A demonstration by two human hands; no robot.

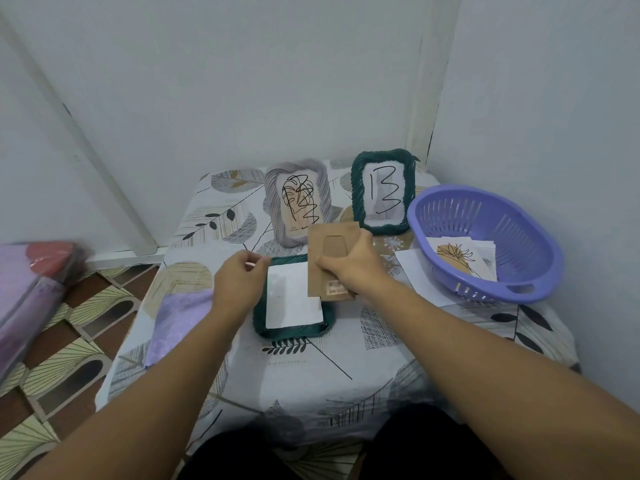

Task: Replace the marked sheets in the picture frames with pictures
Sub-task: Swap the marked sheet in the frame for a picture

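The blurred pink bundle [31, 292], perhaps plastic-wrapped, is cut off left.
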